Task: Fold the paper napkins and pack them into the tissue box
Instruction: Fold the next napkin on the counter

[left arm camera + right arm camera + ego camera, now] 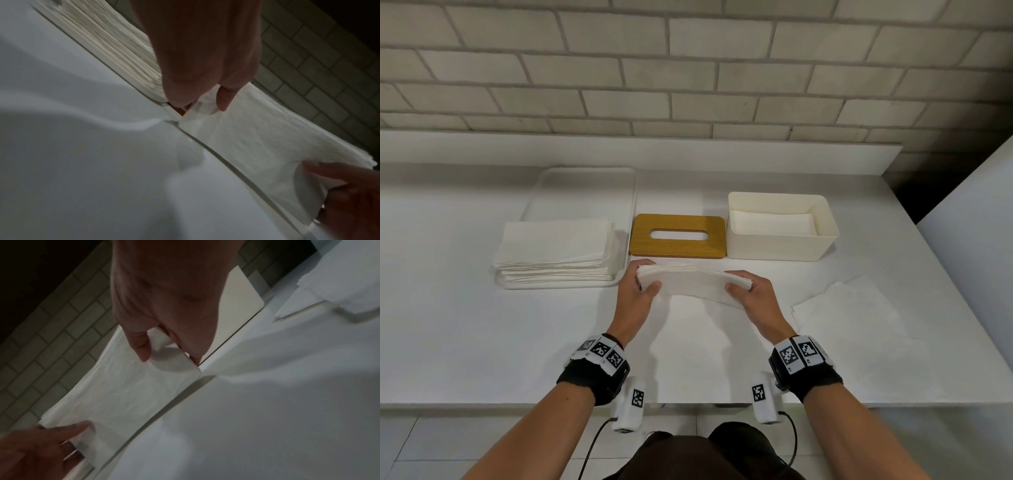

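A: How many hands do we count on the folded napkin bundle point(697, 284)?

B: Two. The left hand point(635, 291) has its grip clasped on the bundle's left end, thumb on the near face and fingers behind. The right hand point(755, 296) has its grip clasped on the right end in the same way. The left wrist view shows that thumb point(224, 97) pressed on the paper; the right wrist view shows the other thumb point(139, 345) doing likewise.

A: Where do we place the bundle?

B: Lifted off the counter point(482, 342), in the middle of it, just in front of the wooden lid point(677, 236). How many sheets it has we cannot tell; the layered edges are too fine.

A: And the other things?

B: One tissue box point(780, 226), cream and open, stands toward the counter's back right, touching or nearly touching the lid's right end. Some white napkins point(770, 222) already lie flat inside it. One lid, with one slot, lies flat beside it. One clear tray point(631, 205) sits toward the back left, carrying one stack of unfolded napkins point(554, 250) at its near end. A few loose napkins point(849, 308) lie spread near the counter's right edge; we cannot count them.
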### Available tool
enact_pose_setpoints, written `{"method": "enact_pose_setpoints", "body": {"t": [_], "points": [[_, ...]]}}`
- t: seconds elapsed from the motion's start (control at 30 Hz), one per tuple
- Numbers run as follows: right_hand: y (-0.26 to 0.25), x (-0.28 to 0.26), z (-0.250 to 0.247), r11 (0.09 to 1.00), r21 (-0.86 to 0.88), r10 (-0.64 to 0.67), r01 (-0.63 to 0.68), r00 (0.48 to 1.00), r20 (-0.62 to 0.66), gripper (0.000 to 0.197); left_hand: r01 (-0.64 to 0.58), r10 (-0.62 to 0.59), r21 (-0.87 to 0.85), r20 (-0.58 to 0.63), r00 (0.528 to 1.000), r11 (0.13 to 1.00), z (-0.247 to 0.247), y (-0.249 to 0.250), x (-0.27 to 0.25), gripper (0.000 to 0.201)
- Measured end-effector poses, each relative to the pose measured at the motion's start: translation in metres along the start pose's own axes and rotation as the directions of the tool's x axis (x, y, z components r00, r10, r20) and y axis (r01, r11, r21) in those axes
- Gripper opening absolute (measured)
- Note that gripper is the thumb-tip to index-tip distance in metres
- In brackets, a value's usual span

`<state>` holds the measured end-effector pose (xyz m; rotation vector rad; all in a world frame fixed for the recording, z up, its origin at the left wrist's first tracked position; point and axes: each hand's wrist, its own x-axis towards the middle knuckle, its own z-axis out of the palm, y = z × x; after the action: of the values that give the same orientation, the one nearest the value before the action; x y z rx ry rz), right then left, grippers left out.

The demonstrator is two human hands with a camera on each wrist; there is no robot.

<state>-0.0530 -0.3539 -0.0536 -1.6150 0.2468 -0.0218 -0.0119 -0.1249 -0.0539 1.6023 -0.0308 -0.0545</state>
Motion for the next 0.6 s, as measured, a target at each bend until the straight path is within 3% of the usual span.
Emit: {"method": "enact_pose_setpoints", "body": {"t": [0.13,0.27,0.4,0.6], "points": [[-0.009,-0.001,-0.004,0.993,0.01,-0.118,0.118,0.993,0.009,0.039,-0.148,0.146,0.071,0.024,0.989,0.987,-0.004,0.0,0.001,0.056],[-0.018,0.0,-0.004,0.986,-0.028,-0.164,0.165,0.986,0.02,0.026,-0.142,0.137,0.125,0.045,0.99,0.982,-0.006,0.001,0.005,0.038],[-0.016,-0.001,0.0,0.987,-0.078,-0.134,0.137,0.99,0.038,0.028,-0.126,0.124,0.092,0.023,0.992,0.988,-0.004,0.002,0.005,0.038],[-0.009,-0.007,0.001,0.998,-0.035,-0.052,0.052,0.999,0.003,0.065,-0.122,0.123,0.126,0.001,0.992,0.984,-0.004,0.001,0.001,0.051]]}}
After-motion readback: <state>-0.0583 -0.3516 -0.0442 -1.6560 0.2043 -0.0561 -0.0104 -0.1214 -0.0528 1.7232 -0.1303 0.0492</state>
